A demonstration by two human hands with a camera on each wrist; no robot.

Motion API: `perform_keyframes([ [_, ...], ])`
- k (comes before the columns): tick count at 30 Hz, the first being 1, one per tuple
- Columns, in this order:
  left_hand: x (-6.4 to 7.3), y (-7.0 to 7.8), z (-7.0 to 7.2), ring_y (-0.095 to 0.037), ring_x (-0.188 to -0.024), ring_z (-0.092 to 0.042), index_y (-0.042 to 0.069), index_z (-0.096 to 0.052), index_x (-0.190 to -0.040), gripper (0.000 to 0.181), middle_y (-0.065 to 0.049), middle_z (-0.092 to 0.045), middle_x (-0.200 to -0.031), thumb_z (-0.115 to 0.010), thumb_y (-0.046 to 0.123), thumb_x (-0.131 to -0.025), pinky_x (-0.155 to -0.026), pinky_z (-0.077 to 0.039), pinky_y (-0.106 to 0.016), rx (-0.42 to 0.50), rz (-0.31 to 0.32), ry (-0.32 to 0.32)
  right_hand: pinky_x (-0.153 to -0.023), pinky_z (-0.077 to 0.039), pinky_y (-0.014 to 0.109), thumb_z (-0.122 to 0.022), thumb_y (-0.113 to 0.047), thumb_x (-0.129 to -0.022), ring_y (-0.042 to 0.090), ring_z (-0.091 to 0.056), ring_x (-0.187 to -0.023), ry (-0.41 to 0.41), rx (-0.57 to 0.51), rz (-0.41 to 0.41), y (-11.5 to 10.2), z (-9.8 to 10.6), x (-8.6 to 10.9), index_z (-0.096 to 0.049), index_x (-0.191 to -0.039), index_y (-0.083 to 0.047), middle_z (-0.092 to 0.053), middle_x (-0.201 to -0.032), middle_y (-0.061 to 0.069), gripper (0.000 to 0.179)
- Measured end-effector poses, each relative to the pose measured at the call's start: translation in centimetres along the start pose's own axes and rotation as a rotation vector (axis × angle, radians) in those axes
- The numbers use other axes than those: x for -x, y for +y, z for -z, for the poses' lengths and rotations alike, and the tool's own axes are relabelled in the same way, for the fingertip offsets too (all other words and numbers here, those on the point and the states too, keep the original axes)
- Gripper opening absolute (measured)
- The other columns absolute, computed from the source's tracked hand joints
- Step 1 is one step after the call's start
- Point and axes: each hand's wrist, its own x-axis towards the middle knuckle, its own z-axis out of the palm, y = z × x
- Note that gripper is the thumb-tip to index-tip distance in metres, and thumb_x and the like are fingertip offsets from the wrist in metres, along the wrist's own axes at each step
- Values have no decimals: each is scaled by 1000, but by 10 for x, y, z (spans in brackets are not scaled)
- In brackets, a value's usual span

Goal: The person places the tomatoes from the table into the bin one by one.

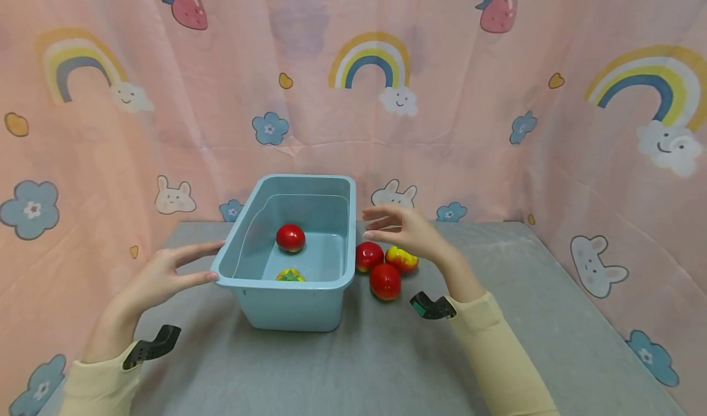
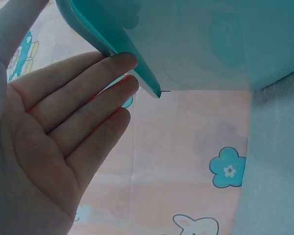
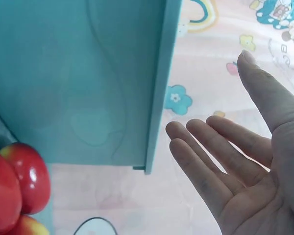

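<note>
A light blue plastic bin [image 1: 293, 308] stands on the table. Inside it lie a red round fruit [image 1: 290, 238] and, partly hidden by the front rim, a yellow one with green markings [image 1: 290, 275]. My left hand [image 1: 166, 275] is at the bin's left rim, its fingers extended with the tips right at the edge. On the other side, my right hand [image 1: 405, 227] hovers empty beside the right rim, fingers loosely extended. Below it sit two shiny red apples [image 1: 385, 282] and a yellow-and-red apple [image 1: 402, 259], grouped against the bin's right side.
A grey cloth [image 1: 475, 354] covers the table. Behind and along both sides hangs a pink curtain [image 1: 458, 97] printed with rainbows, rabbits and flowers. Each sleeve cuff carries a black wrist mount [image 1: 433, 307].
</note>
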Motion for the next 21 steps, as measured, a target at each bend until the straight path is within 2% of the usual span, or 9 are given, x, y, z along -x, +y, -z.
perform_keyframes([
  [8,1,0,1,16,-118,-41,26,-54,-135,53,4,-59,-132,-71,35,-85,-90,-37,-11,1,16,-8,-86,-53,40,-70,-23,-86,28,-63,-109,16,9,-64,14,-4,5,-57,-129,-9,-61,-127,11,46],
  [12,0,0,1,12,-119,-43,27,-54,-135,53,5,-58,-133,-71,35,-85,-91,-38,-15,-9,19,-10,-85,-53,40,-69,-19,-87,33,-62,-110,22,9,-98,4,-6,13,-57,-129,-3,-61,-127,17,46],
  [16,1,0,0,13,-119,-43,27,-54,-135,53,5,-59,-132,-71,35,-85,-90,-38,-14,-10,20,-7,-83,-54,37,-71,-30,-86,29,-63,-109,20,-1,-132,20,-10,15,-59,-127,-11,-62,-125,12,47],
  [19,2,0,0,14,-118,-42,28,-54,-135,52,5,-59,-132,-70,35,-85,-91,-39,-17,-9,21,-6,-82,-55,35,-72,-40,-83,25,-64,-108,24,-9,-159,44,-14,13,-59,-126,-18,-63,-125,7,50],
  [21,2,0,0,14,-118,-42,29,-54,-135,52,6,-59,-132,-70,35,-85,-91,-39,-17,-8,23,-6,-83,-55,35,-72,-41,-83,26,-64,-109,23,-4,-174,47,-15,15,-59,-127,-17,-62,-126,7,52],
])
